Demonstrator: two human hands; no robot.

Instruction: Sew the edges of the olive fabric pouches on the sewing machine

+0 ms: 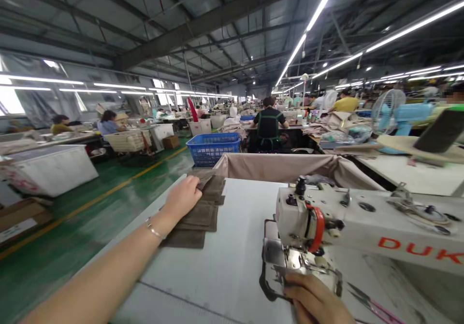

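My left hand (pixel 184 196), with a bracelet at its wrist, reaches to the far left of the white sewing table (pixel 239 266). Its fingers are closed on a dark brown fabric piece (pixel 207 178) at the far end of an overlapping row of brown fabric pieces (pixel 197 215). At the front of the metal needle plate of a white sewing machine (pixel 326 218) is my right hand (pixel 315 297). Its fingers are pressed together and curled at the plate's edge; whatever lies in them is hidden. Thread snips with pink handles (pixel 375 304) lie right of that hand.
A fabric-lined bin (pixel 275 167) borders the table's far edge, with a blue plastic basket (pixel 213 145) behind it. A person in a dark top (pixel 268 123) sits beyond. At right stand a blue fan (pixel 402 111) and a straw hat (pixel 416 146). Green floor (pixel 119 208) runs along the left.
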